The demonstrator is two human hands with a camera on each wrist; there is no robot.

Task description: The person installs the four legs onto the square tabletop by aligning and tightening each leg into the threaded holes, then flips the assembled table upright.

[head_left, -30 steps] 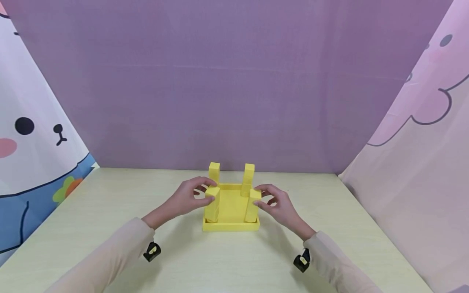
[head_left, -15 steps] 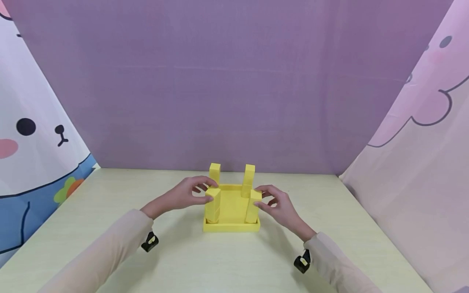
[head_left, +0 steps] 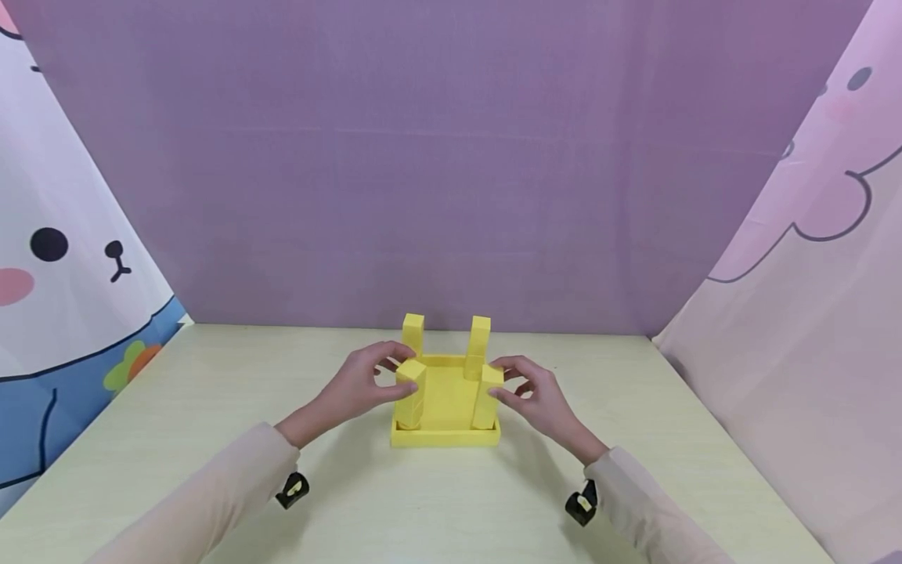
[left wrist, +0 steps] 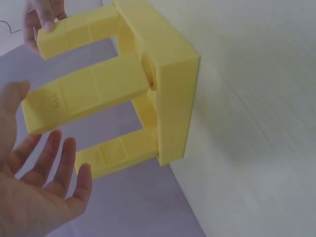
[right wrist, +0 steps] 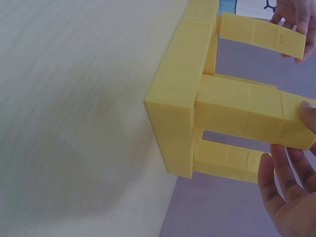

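A yellow square tray (head_left: 445, 439) with a low rim bears upright yellow posts at its corners. My left hand (head_left: 358, 384) pinches the top of the near-left post (head_left: 409, 406) between thumb and fingers. That post (left wrist: 84, 94) carries a small number near its top, and its foot sits at a rounded gap in the tray's corner in the left wrist view. With thumb and fingers, my right hand (head_left: 541, 394) grips the top of the near-right post (head_left: 485, 407). In the right wrist view this post (right wrist: 237, 108) stands inside the rim.
Behind stand the far-left post (head_left: 413, 333) and the far-right post (head_left: 478, 345), both untouched. The pale wooden table (head_left: 247, 376) runs back to a purple cloth (head_left: 437, 172). Printed cartoon cloths (head_left: 84, 313) hang at the sides.
The near-left post has turned a little about its upright axis, with my left thumb swung inward and its wrist lowered. My right hand has stayed nearly still on its post.
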